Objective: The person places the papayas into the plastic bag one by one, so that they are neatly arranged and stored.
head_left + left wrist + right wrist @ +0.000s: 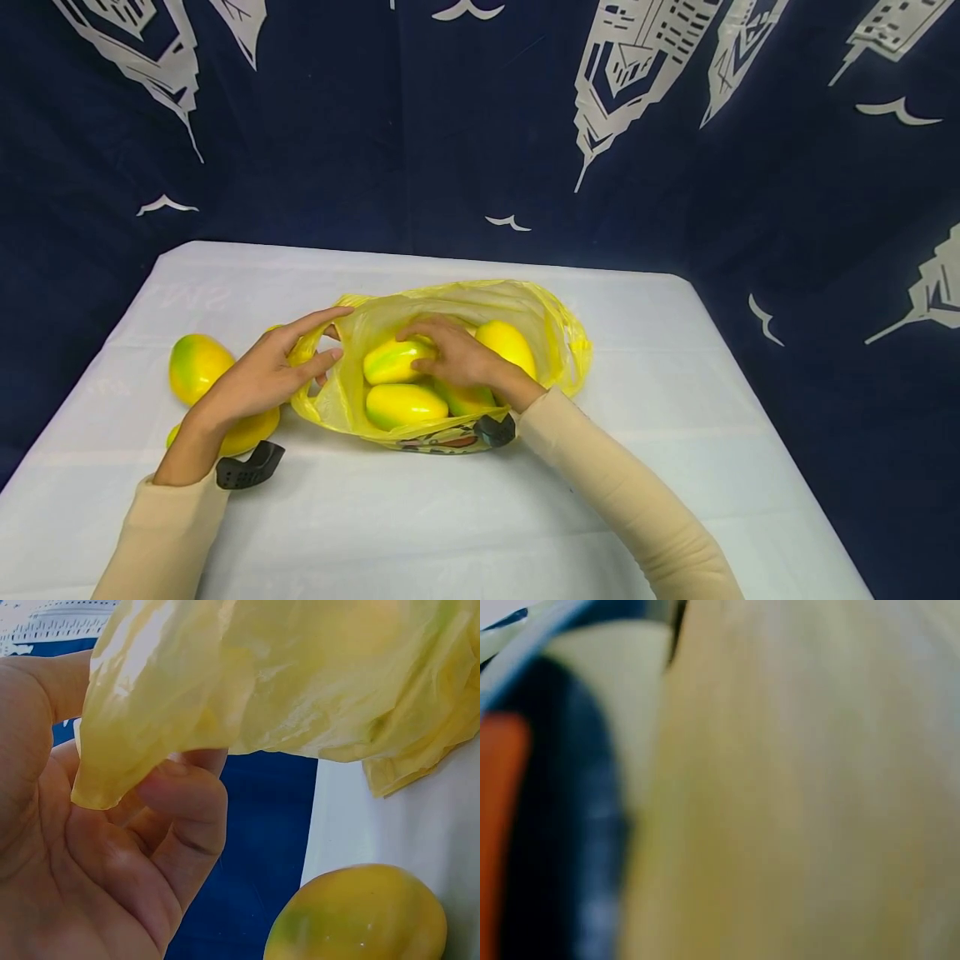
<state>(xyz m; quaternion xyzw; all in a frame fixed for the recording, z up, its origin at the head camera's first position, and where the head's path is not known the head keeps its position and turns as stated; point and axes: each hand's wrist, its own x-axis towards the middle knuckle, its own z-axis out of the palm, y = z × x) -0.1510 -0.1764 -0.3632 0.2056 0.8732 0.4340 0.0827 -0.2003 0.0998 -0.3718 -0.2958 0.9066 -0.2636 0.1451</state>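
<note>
A yellow plastic bag (pixel 558 337) lies spread on the table with its mouth facing up. Several yellow-green mangoes are inside, among them a front mango (pixel 405 406) and one at the right (pixel 506 346). My left hand (pixel 262 375) holds the bag's left handle; in the left wrist view, curled fingers (pixel 199 817) pass through the handle loop. Reaching into the bag, my right hand (pixel 461 354) has its fingers and thumb round the upper-left mango (pixel 390 362). The right wrist view is blurred by the bag's printed wall (pixel 780 787), hiding that hand.
Outside the bag, a mango (pixel 198 367) sits at the left of the white-covered table (pixel 450 517). Another mango (pixel 251 432) lies partly behind my left wrist. A dark blue printed cloth (pixel 465 125) hangs behind the table's far edge.
</note>
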